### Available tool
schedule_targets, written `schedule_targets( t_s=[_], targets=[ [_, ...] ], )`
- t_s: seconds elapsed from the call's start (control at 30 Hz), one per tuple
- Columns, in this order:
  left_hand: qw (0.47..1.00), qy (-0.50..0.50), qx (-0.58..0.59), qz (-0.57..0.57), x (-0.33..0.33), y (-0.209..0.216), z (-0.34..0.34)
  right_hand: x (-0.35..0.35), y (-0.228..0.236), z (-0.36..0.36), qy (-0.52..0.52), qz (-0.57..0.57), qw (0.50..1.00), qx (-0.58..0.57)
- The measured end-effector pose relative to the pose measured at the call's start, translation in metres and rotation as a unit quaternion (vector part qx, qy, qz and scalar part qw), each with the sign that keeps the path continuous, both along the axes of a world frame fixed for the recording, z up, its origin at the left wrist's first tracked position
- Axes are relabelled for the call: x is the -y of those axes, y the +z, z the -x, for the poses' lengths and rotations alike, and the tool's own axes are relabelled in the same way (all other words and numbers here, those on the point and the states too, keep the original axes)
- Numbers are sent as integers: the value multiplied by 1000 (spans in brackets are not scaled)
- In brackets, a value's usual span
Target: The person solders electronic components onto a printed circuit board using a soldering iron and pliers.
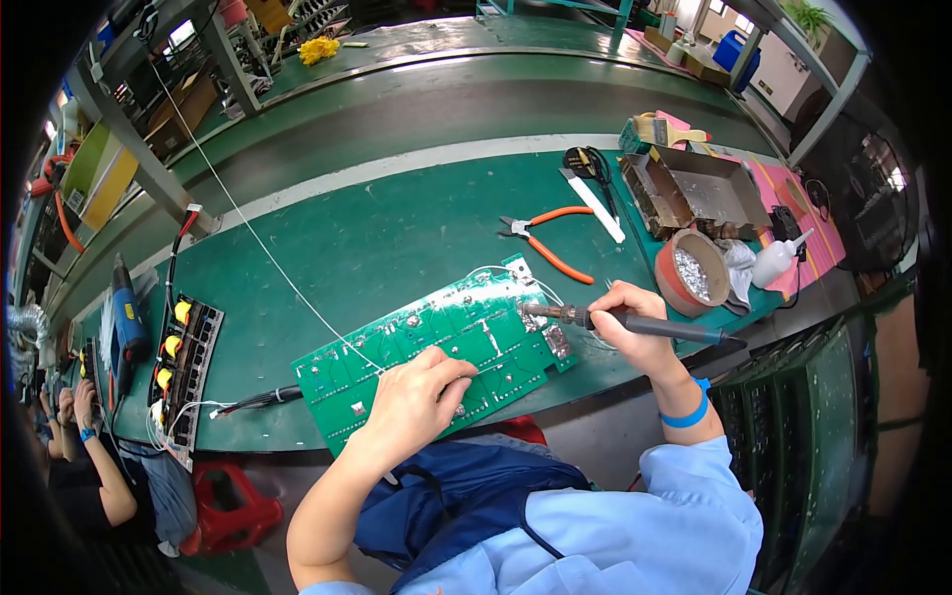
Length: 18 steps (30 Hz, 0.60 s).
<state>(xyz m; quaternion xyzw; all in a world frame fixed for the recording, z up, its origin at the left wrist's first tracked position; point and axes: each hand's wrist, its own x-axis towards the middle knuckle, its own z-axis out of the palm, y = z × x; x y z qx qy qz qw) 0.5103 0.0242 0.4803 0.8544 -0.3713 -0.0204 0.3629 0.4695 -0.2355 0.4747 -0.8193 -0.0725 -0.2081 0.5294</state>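
Pale-blue shirt (635, 526); left grip (421, 397) pinching wire (248, 226); right grip (635, 329) around soldering iron (684, 328); board (428, 337) markings too small.

Grn workbench (416, 218) stands w/ gry metal post (139, 149) & red stool (248, 516) at L, brt window (744, 23) upper R.

Pliers (523, 229) behind circuit board (421, 332), tub (671, 281) right of both

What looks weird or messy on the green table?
Just the metal cutting pliers with curved orange handles, beyond the green rectangular circuit board: they're lying splayed open, which seems a little untidy. I see no spill.
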Motion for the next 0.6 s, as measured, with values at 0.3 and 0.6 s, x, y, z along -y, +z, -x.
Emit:
schedule_targets(
  t_s=[0.3, 0.6],
  targets=[
    [1000, 1, -16, 0, 3, 0, -2, 0, -5, 14, 40, 76, 995, 53],
    [999, -2, 48, 3, 26, -6, -14, -14, -13, 26, 22, 139, 980, 141]
  ],
)
